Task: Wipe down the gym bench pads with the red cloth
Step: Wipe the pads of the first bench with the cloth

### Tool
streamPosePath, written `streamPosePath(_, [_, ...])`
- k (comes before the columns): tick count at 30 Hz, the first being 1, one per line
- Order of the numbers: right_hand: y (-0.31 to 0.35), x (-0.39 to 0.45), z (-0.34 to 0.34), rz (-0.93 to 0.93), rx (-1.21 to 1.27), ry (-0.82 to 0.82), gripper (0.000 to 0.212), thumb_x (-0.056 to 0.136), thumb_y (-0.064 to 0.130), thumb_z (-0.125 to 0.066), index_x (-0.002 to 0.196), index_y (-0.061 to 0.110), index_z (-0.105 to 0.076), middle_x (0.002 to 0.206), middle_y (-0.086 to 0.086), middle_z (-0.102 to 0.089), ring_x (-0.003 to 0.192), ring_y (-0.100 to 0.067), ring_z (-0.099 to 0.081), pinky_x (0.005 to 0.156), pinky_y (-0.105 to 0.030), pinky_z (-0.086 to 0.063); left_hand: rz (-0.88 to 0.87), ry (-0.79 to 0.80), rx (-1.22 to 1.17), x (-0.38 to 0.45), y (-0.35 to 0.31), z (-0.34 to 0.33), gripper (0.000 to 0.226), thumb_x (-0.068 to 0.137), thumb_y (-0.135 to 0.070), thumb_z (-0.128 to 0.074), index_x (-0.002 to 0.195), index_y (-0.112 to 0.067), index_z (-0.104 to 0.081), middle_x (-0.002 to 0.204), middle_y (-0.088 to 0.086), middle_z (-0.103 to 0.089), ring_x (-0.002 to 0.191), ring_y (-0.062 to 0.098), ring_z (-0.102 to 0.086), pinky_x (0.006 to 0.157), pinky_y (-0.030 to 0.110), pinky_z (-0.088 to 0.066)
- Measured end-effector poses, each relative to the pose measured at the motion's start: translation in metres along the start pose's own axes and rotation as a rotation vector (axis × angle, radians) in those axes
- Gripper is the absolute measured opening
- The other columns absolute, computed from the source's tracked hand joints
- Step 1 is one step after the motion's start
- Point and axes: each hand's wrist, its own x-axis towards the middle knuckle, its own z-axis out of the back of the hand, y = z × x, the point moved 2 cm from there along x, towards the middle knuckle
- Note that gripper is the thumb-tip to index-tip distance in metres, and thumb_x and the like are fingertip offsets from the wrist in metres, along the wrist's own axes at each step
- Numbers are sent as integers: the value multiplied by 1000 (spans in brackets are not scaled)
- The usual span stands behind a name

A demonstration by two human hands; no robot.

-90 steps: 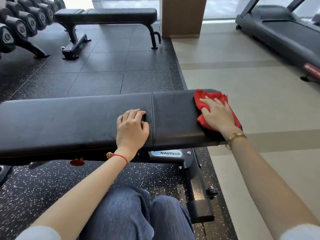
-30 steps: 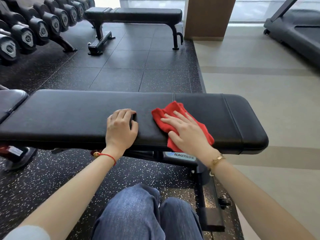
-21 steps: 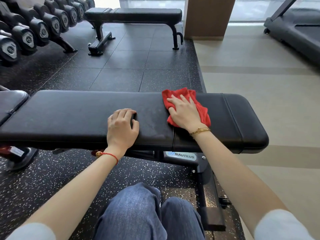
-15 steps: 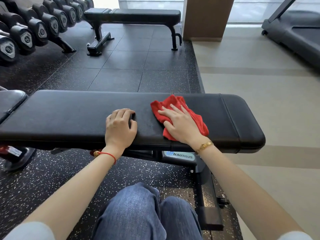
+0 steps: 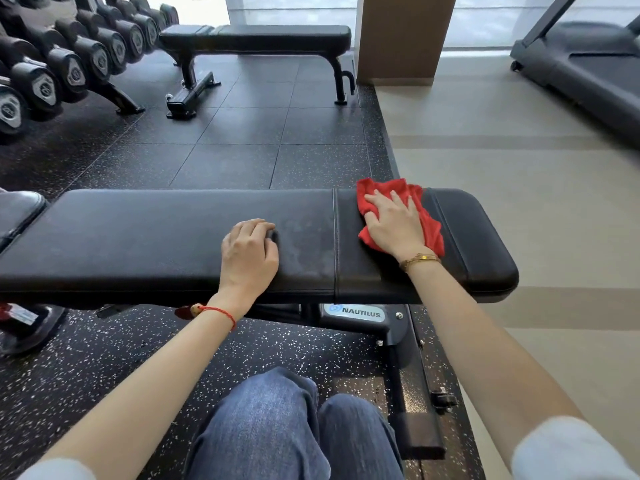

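Sliding to the right since half a second ago, the red cloth (image 5: 424,216) now lies bunched on the short end pad (image 5: 415,271), past the seam (image 5: 334,244) that divides it from the long pad (image 5: 138,237), with its far edge reaching the rear lip of the pad. Half a second back it sat left of that seam, close to the other hand. The right hand (image 5: 394,225) presses it flat, fingers (image 5: 375,202) spread and nearly straight over the fabric, pushing down rather than clutching it. A second earlier the cloth was also near the seam, so the stroke reads as a back-and-forth sweep across the join, now at its right-hand, far reach.

The left hand (image 5: 249,252) has not shifted: it rests on the long pad just left of a dull, smeared patch (image 5: 304,244), fingers curled under and grasping nothing, seemingly bracing the body.

That hazy patch suggests this stretch has been passed over with the cloth and is drying. By my judgement the seam zone and end pad are nearly covered, while the long pad's left part looks untouched and is left to do.

Around it: a frame with a Nautilus badge (image 5: 360,312) below, a second flat bench (image 5: 256,34) beyond, a dumbbell rack (image 5: 69,64) at left, and a treadmill (image 5: 588,74) at right.
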Motion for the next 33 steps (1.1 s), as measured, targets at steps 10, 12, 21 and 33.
streamPosePath(10, [-29, -74, 10, 190, 18, -20, 46, 90, 27, -49, 136, 33, -51, 150, 12, -41, 145, -14, -27, 122, -38, -9, -160, 67, 27, -3, -65, -35, 30, 90, -18, -54, 119, -15, -64, 126, 2, -61, 123, 25, -51, 109, 44, -34])
streamPosePath(12, [-52, -80, 18, 94, -4, -84, 48, 87, 29, -46, 135, 32, -53, 149, 12, -43, 144, -14, -30, 122, -39, -10, -175, 61, 45, -3, -63, -37, 31, 91, -19, -54, 120, -15, -63, 127, 2, -61, 123, 25, -51, 110, 44, -34])
streamPosePath(21, [-84, 1, 26, -150, -28, -37, 48, 95, 28, -40, 142, 28, -45, 156, 4, -34, 146, -23, -25, 121, -42, -6, -171, 44, 98, -3, -62, -43, 34, 87, -24, -47, 118, -18, -59, 123, 1, -60, 120, 24, -50, 107, 46, -36])
streamPosePath(33, [-88, -82, 33, 100, 21, -79, 46, 90, 22, -52, 135, 31, -54, 148, 11, -45, 143, -15, -32, 121, -38, -15, -175, 54, 80, -5, -63, -40, 32, 90, -21, -51, 121, -18, -60, 125, 2, -60, 122, 25, -50, 110, 47, -36])
